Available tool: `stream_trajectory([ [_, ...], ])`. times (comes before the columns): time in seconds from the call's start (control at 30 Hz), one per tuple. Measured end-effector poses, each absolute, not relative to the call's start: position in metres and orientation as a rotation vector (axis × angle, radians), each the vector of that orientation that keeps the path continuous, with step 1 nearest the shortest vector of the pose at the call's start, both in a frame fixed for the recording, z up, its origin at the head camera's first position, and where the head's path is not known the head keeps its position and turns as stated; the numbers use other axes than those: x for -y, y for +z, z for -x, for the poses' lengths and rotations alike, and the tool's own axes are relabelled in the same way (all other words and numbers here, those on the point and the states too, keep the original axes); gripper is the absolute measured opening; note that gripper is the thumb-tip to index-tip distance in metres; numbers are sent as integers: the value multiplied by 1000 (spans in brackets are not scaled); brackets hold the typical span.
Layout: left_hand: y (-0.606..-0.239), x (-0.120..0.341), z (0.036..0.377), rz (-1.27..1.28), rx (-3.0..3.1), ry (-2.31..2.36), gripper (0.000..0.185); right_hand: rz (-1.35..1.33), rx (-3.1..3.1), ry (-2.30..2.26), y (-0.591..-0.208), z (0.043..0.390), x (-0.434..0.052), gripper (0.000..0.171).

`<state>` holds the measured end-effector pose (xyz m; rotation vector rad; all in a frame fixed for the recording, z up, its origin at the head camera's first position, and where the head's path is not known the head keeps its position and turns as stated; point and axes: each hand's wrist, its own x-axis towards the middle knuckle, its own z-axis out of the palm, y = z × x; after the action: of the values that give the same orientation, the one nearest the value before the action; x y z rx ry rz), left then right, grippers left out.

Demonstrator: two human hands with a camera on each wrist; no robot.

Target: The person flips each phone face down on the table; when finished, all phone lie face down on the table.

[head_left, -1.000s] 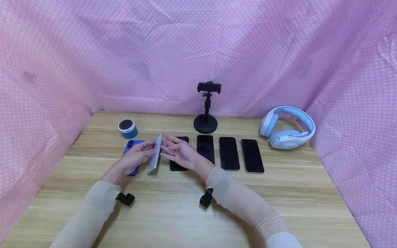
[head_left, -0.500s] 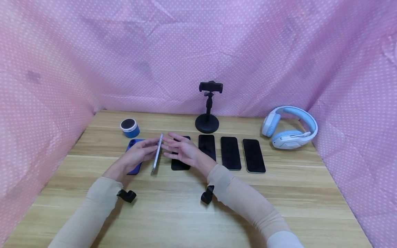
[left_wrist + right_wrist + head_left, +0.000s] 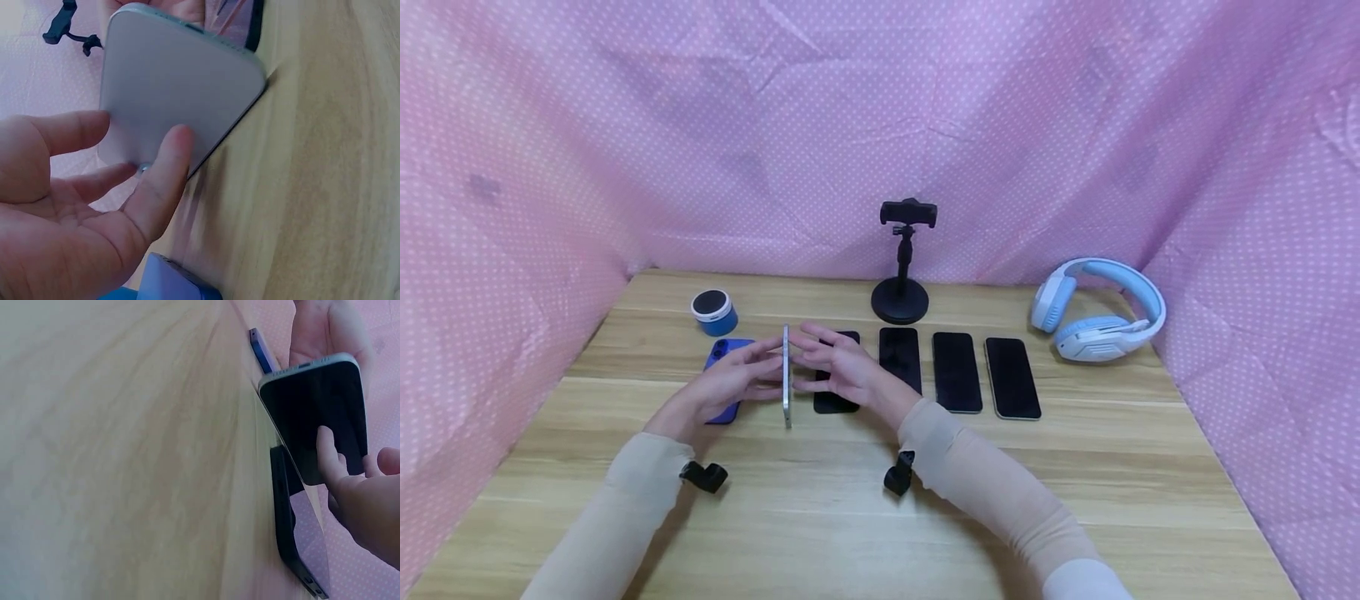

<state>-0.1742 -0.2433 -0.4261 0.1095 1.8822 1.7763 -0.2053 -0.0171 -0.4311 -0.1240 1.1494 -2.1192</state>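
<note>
A silver phone (image 3: 787,379) stands on its long edge between the two hands, seen nearly edge-on in the head view. My left hand (image 3: 718,390) touches its plain back (image 3: 169,81) with extended fingers. On the other side, fingers of my right hand (image 3: 853,373) rest against its black screen (image 3: 306,406). Beneath the left hand lies a blue phone (image 3: 724,413), partly covered, with its camera side up. A black phone (image 3: 835,402) lies flat under the right hand's fingers.
Three more dark phones lie in a row to the right: one (image 3: 898,354), a second (image 3: 957,372) and a third (image 3: 1012,377). Behind are a blue speaker (image 3: 715,314), a black phone stand (image 3: 900,300) and white-blue headphones (image 3: 1093,337). Pink dotted cloth (image 3: 820,167) surrounds the table (image 3: 820,517).
The silver phone has turned from leaning, with some of its flat side visible, to upright and edge-on; its near end swung right. Both hands stay on either side of it.
</note>
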Motion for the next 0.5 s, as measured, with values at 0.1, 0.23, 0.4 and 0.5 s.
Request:
stream_trajectory([
  [0.1,-427,245,172,-123,-1836,1777,66,125,-1194,-2112,-432,206,17,64],
  [0.23,-427,245,170,-120,-1801,1780,67,152,-1248,-2081,-432,207,18,62],
  [0.4,-427,246,170,-112,-1789,1780,72,191,-1298,-2043,-432,208,19,58],
  [0.5,-427,246,168,-109,-1797,1780,74,205,-1347,-2000,-434,209,20,58],
])
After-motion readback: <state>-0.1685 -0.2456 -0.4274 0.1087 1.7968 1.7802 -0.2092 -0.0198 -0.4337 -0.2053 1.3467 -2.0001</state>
